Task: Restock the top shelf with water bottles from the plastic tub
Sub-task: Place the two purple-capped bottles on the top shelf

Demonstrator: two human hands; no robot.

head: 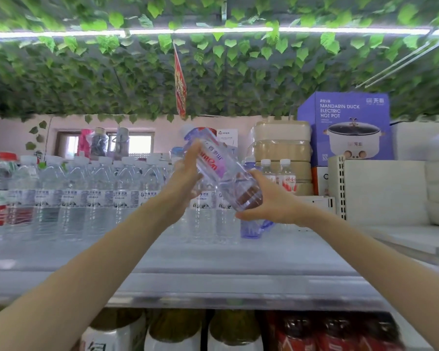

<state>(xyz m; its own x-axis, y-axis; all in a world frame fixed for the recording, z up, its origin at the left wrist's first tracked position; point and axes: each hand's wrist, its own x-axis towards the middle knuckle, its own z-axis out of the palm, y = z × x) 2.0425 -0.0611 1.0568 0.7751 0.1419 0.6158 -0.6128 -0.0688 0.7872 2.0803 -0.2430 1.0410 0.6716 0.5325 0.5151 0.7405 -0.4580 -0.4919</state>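
Observation:
A clear, purple-tinted water bottle (214, 162) with a red and white label hangs tilted above the top shelf (213, 257), its cap up and to the left. My left hand (185, 178) holds its upper body from the left. My right hand (266, 198) grips its base from the right. Behind them a row of several clear water bottles (86, 196) stands along the back of the shelf. A second purple-tinted bottle (251, 229) stands on the shelf under my right hand. The plastic tub is out of view.
A purple electric hot pot box (345, 127) and stacked beige containers (281, 148) stand at the back right. White boxes (385, 191) fill the right side. Dark and red drink bottles (238, 330) sit on the shelf below. Fake green vines (213, 72) hang overhead.

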